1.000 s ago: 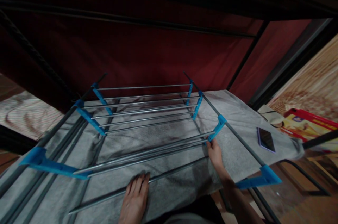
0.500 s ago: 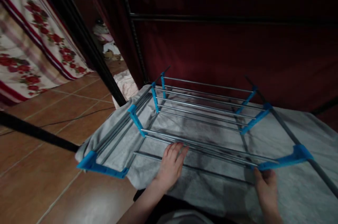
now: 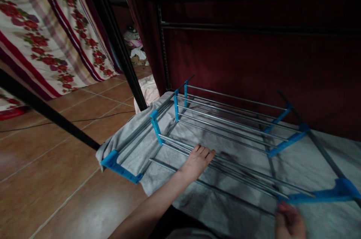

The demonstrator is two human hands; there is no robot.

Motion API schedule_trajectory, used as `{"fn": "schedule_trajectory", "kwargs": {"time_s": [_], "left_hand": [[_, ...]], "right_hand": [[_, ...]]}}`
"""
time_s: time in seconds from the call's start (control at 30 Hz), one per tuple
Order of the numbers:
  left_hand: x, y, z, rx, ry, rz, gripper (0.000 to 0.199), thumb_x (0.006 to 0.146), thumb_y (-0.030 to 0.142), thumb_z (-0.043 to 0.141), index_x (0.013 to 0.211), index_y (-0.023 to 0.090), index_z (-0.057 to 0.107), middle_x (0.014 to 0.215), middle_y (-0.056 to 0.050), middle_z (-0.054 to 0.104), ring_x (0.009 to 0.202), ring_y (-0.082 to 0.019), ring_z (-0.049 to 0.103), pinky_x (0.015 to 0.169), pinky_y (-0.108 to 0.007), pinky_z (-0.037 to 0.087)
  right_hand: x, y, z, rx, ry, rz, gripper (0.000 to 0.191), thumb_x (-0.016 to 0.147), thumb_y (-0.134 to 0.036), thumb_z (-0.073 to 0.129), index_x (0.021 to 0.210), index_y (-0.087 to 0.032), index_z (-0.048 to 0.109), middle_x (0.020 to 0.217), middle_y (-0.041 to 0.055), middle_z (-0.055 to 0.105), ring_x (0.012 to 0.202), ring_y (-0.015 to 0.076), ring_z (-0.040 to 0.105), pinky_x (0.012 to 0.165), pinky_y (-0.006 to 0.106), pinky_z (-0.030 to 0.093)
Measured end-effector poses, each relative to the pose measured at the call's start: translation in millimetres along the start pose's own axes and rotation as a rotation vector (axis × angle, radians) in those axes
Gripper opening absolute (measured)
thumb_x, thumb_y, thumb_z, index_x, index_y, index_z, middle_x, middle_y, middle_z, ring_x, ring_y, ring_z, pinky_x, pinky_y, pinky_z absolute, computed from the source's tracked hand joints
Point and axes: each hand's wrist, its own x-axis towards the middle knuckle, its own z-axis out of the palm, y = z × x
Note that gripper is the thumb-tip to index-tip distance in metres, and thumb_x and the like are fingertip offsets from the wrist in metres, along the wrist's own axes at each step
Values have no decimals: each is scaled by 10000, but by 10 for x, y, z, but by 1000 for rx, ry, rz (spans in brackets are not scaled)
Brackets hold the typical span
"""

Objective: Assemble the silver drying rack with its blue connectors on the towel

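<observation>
A rack of thin grey metal rods joined by blue plastic brackets lies on a grey blanket. My left hand reaches over the near group of rods, its fingers curled round them close to the middle. At the lower right, my right hand has its fingers bent together just below the inner end of the near right blue bracket. Blur and the bent fingers hide what, if anything, they pinch. A single lower rod passes beneath my left forearm.
Black metal posts and a slanting black bar frame the bed's left side. Dark red cloth hangs behind the rack. Beyond the bed are a tiled floor with a thin cable and a floral curtain.
The view has turned left, so the rack sits farther right. My left hand has moved up onto the near rods and closed round them. My right hand has drawn slightly down from the bracket end.
</observation>
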Motion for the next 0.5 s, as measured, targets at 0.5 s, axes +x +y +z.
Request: {"fn": "schedule_trajectory", "kwargs": {"time_s": [0.5], "left_hand": [[124, 6, -197, 29, 48, 45, 334, 961, 174, 442, 1287, 154, 511, 1005, -67, 630, 898, -178, 573, 872, -343, 418]], "right_hand": [[479, -1537, 821, -462, -354, -1010, 363, 1035, -315, 301, 1236, -188, 575, 1160, 112, 671, 1014, 256, 619, 924, 444, 427]]}}
